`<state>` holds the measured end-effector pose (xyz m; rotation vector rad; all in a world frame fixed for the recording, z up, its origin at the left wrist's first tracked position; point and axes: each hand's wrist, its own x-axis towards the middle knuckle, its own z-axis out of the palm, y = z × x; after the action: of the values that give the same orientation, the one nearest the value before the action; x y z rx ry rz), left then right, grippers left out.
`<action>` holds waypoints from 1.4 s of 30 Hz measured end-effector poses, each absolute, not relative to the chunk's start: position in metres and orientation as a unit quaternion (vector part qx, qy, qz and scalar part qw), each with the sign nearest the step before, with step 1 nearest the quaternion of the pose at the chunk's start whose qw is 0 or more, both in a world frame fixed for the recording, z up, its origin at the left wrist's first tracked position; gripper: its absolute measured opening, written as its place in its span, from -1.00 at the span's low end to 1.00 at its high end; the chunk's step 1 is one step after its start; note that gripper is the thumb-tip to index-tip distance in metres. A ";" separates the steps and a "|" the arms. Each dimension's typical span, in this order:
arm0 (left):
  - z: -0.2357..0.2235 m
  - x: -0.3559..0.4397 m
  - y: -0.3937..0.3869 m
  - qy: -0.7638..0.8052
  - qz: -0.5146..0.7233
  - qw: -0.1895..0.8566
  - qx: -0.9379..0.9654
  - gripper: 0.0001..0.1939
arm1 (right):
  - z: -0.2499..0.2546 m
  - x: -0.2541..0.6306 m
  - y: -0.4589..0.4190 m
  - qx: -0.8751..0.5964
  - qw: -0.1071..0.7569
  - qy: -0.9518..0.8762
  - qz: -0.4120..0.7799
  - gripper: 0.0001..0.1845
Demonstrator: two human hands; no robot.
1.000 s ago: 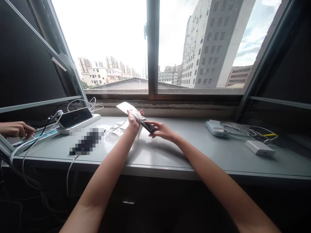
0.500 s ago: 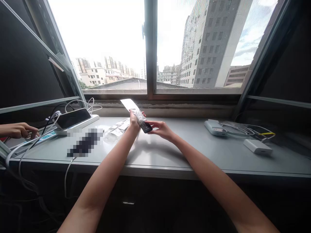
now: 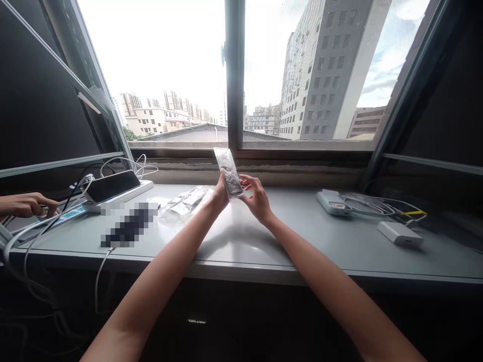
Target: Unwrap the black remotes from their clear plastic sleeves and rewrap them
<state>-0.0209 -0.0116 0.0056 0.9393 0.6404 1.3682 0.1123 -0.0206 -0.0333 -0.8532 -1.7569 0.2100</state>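
Observation:
My left hand grips a remote control in a clear, crinkled plastic bag, held tilted above the table. The wrapped face looks silvery and pale, and its dark button end is out of sight. At the bag's right side is my right hand, its fingers curled and its thumb at the lower corner of the plastic. Behind my left wrist, another crumpled clear plastic bag lies on the table.
A grey table runs below the window. On the left are a phone, a power strip, cables and another person's hand. On the right lie a pale power bank, a white charger and coiled cables.
The wrapped remote has been turned more upright and shifted right, hiding its black end. My right hand has moved from that end to the bag's right side, with its fingers spread wider.

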 end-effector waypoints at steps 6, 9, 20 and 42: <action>0.004 -0.014 -0.019 0.251 0.565 0.631 0.468 -0.52 | -0.033 0.114 -0.020 -0.322 0.576 -0.743 0.106 -0.44; 0.001 -0.015 -0.019 0.267 0.525 0.626 0.511 -0.54 | -0.034 0.111 -0.020 -0.280 0.582 -0.754 0.120 -0.41; -0.005 -0.018 -0.011 0.220 0.474 0.589 0.616 -0.48 | -0.032 0.112 -0.029 -0.320 0.630 -0.708 0.010 -0.51; -0.011 -0.048 -0.001 0.706 0.304 0.017 0.640 -0.69 | -0.041 0.085 -0.043 -0.506 0.215 -0.835 -0.025 -0.63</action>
<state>-0.0476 -0.0014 -0.0115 1.9880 2.1938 0.9452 0.0852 -0.0426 -0.0407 -1.4039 -2.3155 -0.0698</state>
